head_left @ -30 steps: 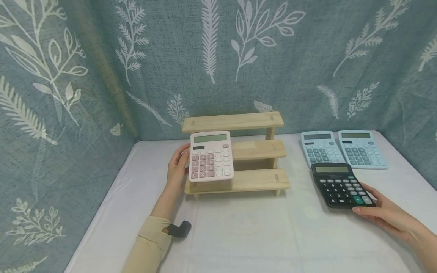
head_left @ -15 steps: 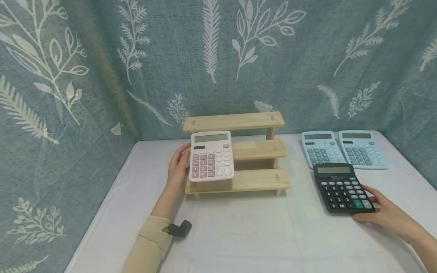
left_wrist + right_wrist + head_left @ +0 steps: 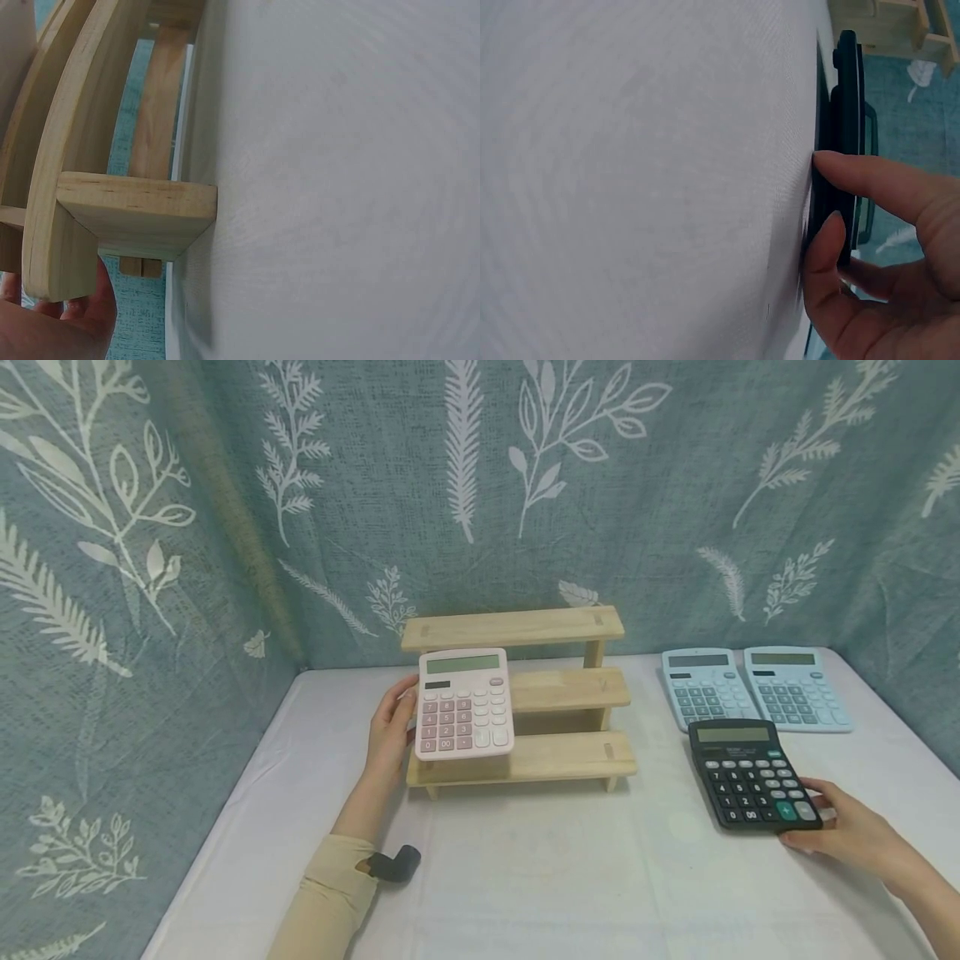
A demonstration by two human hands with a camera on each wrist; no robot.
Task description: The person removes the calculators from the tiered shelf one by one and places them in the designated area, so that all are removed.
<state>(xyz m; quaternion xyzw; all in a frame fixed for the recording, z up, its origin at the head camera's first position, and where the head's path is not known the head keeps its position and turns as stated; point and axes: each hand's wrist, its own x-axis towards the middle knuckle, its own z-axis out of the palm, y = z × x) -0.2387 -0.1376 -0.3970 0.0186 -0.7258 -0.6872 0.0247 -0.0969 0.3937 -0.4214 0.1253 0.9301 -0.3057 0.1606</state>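
Note:
A pale pink calculator (image 3: pixel 466 704) stands tilted back on the lowest step of the wooden three-tier rack (image 3: pixel 555 757). My left hand (image 3: pixel 390 727) holds its left edge, with fingertips partly hidden behind it. In the left wrist view, the fingers of that hand (image 3: pixel 64 319) show beside the end of the lowest step. A black calculator (image 3: pixel 753 775) lies face up on the white cloth at the right. My right hand (image 3: pixel 847 831) grips its lower right corner, thumb at the near edge and fingers along the side. The right wrist view shows this black calculator (image 3: pixel 846 112) edge-on, low over the cloth.
Two light blue calculators, a left one (image 3: pixel 705 677) and a right one (image 3: pixel 797 687), lie side by side behind the black one. A patterned blue-green curtain (image 3: pixel 480 527) closes off the back and sides. The white cloth (image 3: pixel 540 877) covers the table.
My right hand has brought the near edge of the black calculator down toward the cloth, and its fingers have shifted slightly at the corner. The left hand and pink calculator stay put.

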